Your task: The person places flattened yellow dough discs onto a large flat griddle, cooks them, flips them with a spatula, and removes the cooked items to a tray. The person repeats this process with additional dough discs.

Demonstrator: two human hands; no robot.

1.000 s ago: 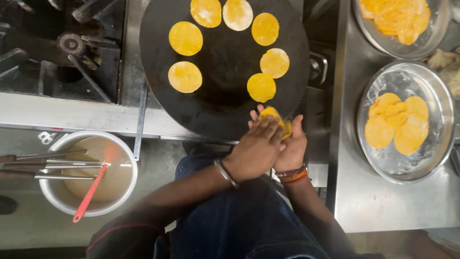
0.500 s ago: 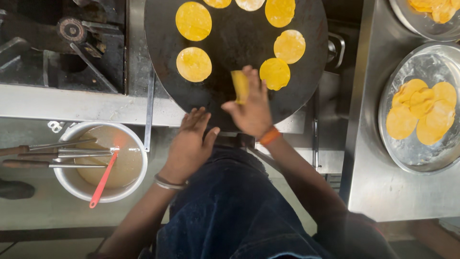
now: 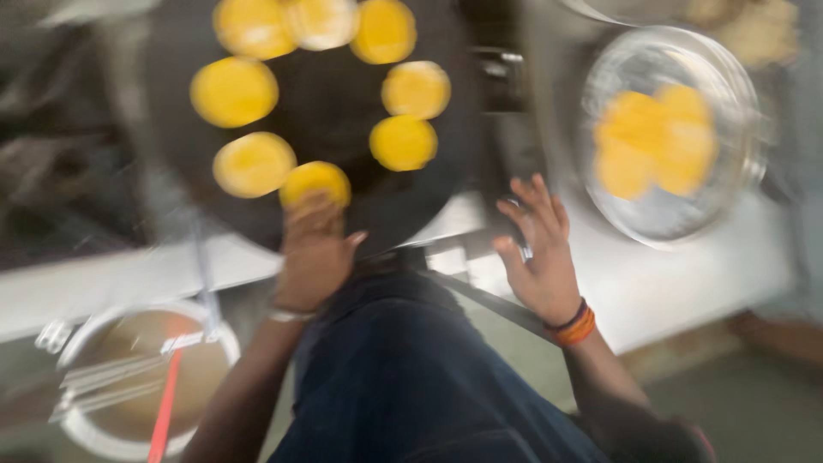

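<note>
Now | yellow disc (image 3: pixel 315 182) at left hand (image 3: pixel 313 249) fingertips | right hand (image 3: pixel 538 249) apart

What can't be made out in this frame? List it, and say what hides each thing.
- Left hand: motion blur hides whether its fingertips touch the nearest yellow disc on the dark griddle.
- Top discs: cut off by the head view's upper edge.
- Steel plate: blur merges its yellow pieces; no count possible.
- Pot at lower left: contents smeared, bottom cropped.
- Right hand: open, spread, holds nothing.
</note>
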